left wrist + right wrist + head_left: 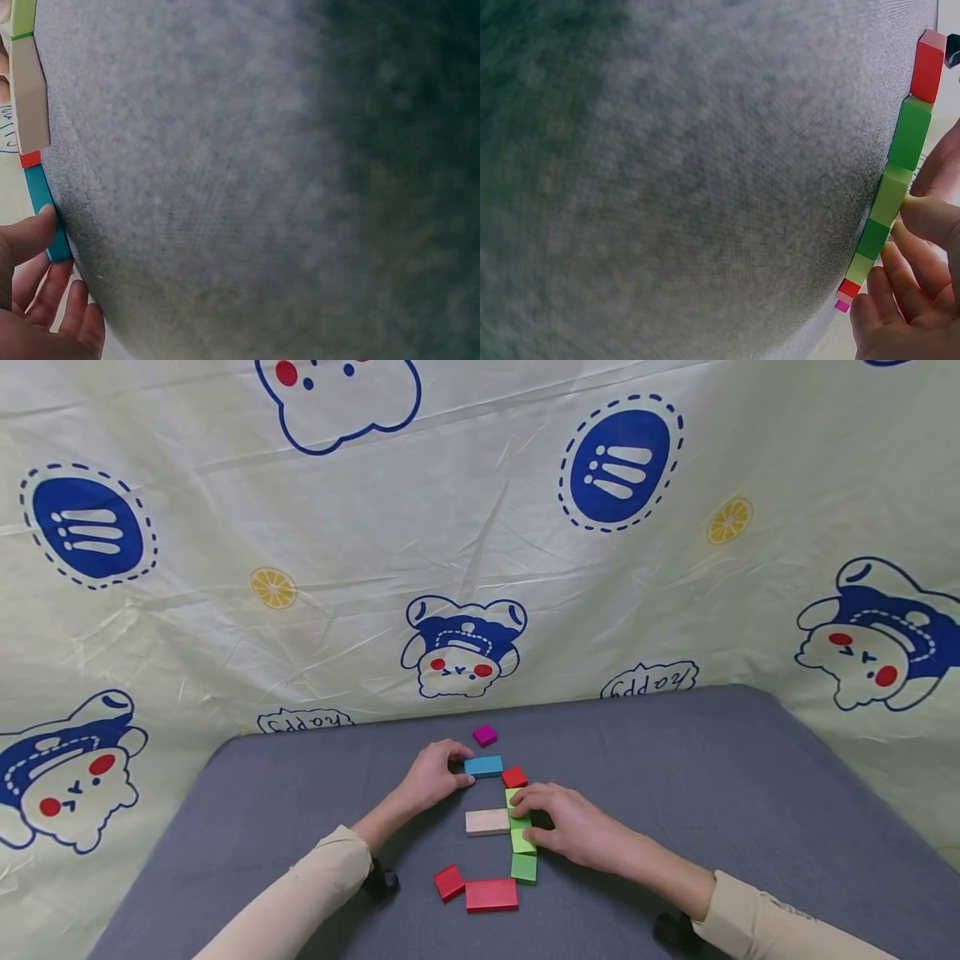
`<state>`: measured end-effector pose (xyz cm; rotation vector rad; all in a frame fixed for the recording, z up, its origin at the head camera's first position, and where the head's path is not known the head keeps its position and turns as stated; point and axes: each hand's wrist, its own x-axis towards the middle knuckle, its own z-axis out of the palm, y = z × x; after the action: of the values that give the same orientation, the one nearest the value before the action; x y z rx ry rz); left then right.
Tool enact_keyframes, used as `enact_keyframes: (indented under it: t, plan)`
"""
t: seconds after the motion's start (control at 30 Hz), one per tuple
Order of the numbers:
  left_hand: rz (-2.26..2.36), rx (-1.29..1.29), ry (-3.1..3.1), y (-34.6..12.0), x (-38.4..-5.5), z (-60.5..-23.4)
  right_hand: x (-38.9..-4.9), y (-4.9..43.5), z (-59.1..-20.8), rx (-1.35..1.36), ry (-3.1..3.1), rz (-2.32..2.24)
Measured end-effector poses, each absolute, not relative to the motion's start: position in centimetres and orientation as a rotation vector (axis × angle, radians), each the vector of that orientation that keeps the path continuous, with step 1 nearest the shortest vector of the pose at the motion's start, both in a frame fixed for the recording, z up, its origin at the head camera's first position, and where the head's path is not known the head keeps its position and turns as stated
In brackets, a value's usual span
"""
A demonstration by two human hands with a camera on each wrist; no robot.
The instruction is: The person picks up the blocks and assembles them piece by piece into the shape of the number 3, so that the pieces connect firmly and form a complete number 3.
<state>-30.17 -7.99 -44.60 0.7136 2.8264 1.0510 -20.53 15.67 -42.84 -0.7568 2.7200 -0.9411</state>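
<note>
Thumb and fingers of my left hand point(435, 777) pinch the left end of a blue rectangular block point(484, 767). In the left wrist view the thumb lies along the blue block's side. My right hand point(573, 825) reaches over a column of blocks, with its fingertips across a green block point(520, 818) and its thumb against a light green block point(523, 842); the fingers hide part of the column. A red square block point(514, 777) tops the column, near the blue block's right end. Midway down, a plain wooden block point(487, 822) juts out to the left.
Below the column are another green block point(524, 869) and a red rectangular block point(492, 896), with a tilted red square block point(450, 883) on its left. A magenta block point(485, 735) lies beyond the blue one. A printed curtain point(480, 543) hangs behind the grey table point(675, 777).
</note>
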Motion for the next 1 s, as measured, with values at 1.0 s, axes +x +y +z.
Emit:
enact_keyframes:
  t: [1.0]
  plan:
    - [1.041,0.720,2.780,-8.50,-30.06,-44.59,-20.60,15.82,-42.98,-0.785,2.711,-0.955]
